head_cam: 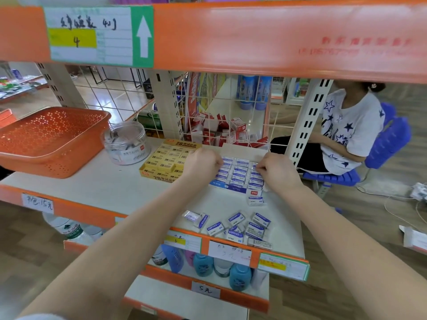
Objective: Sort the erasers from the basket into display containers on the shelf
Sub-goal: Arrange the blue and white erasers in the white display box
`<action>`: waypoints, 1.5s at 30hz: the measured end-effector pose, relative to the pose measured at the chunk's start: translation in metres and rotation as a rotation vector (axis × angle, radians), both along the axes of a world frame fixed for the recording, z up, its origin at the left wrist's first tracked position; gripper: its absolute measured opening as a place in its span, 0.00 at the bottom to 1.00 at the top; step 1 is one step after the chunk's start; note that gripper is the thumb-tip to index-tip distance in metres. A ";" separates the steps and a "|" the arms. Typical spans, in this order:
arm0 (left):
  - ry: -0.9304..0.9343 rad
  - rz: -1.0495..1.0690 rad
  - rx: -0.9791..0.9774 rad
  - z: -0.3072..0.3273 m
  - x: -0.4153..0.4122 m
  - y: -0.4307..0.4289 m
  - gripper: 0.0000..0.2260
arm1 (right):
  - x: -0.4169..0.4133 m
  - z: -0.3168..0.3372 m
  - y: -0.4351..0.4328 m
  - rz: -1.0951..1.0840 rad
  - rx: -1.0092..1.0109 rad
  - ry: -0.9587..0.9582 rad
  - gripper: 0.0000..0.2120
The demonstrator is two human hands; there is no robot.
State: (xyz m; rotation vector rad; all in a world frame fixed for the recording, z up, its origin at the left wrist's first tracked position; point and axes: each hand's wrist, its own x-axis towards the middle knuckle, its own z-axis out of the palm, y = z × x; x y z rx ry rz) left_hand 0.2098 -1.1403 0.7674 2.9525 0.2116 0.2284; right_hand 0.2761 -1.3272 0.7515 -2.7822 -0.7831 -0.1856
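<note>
A blue display box (pixel 233 187) packed with blue-and-white erasers (pixel 240 173) sits on the white shelf (pixel 115 188). My left hand (pixel 202 161) has its fingers curled at the box's left edge, touching the erasers there. My right hand (pixel 275 168) pinches at an eraser on the box's right side. Several loose blue-and-white erasers (pixel 235 225) lie near the shelf's front edge. To the left of the blue box stands a yellow box (pixel 165 162) of yellow erasers. An orange perforated basket (pixel 49 139) rests at the far left.
A clear plastic jar (pixel 126 144) of small items stands between the basket and the yellow box. A wire grid backs the shelf, with red-and-white boxes (pixel 221 130) behind it. A person in a starred shirt (pixel 346 128) sits on a blue chair to the right. Bottles fill the lower shelf.
</note>
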 end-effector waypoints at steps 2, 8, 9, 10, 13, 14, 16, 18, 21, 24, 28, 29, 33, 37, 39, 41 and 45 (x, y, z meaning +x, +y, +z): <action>0.088 -0.011 -0.083 0.004 0.000 0.007 0.13 | -0.001 0.004 0.000 -0.008 -0.037 0.030 0.14; 0.219 -0.106 -0.248 0.032 -0.030 0.026 0.14 | -0.029 0.003 0.001 0.044 -0.063 -0.055 0.14; 0.286 -0.156 -0.261 0.039 -0.039 0.029 0.15 | -0.034 0.004 0.003 0.095 0.032 -0.047 0.14; 0.379 -0.210 -0.271 0.045 -0.050 0.033 0.15 | -0.039 0.008 0.006 0.162 0.097 -0.020 0.13; 0.703 -0.283 -0.248 0.049 -0.075 0.037 0.17 | -0.059 0.021 0.016 0.349 0.053 0.131 0.12; 0.763 -0.273 -0.217 0.045 -0.081 0.037 0.19 | -0.067 0.026 0.019 0.383 0.023 0.215 0.12; 0.750 -0.239 -0.141 0.033 -0.089 0.036 0.20 | -0.081 0.032 0.024 0.413 0.002 0.394 0.13; 0.649 -0.219 -0.096 0.022 -0.096 0.034 0.18 | -0.091 0.033 0.029 0.450 -0.058 0.445 0.14; 0.496 -0.194 -0.100 0.010 -0.105 0.032 0.16 | -0.101 0.027 0.037 0.486 -0.164 0.438 0.15; 0.383 -0.153 -0.136 0.000 -0.112 0.033 0.14 | -0.102 0.024 0.042 0.476 -0.190 0.465 0.15; 0.293 -0.102 -0.129 -0.009 -0.117 0.037 0.13 | -0.101 0.026 0.044 0.488 -0.207 0.466 0.15; 0.269 -0.098 -0.146 -0.010 -0.117 0.038 0.12 | -0.101 0.025 0.043 0.496 -0.206 0.453 0.15; 0.210 -0.131 -0.209 -0.007 -0.114 0.033 0.12 | -0.099 0.019 0.040 0.457 -0.193 0.364 0.13; 0.202 -0.136 -0.223 -0.007 -0.108 0.027 0.10 | -0.089 0.016 0.032 0.369 -0.187 0.266 0.12; 0.216 -0.136 -0.204 -0.008 -0.104 0.028 0.12 | -0.084 0.013 0.029 0.341 -0.169 0.263 0.11; 0.229 -0.132 -0.194 -0.008 -0.101 0.029 0.13 | -0.081 0.011 0.027 0.329 -0.158 0.261 0.11; 0.239 -0.111 -0.205 -0.008 -0.095 0.031 0.11 | -0.079 0.008 0.028 0.327 -0.154 0.258 0.11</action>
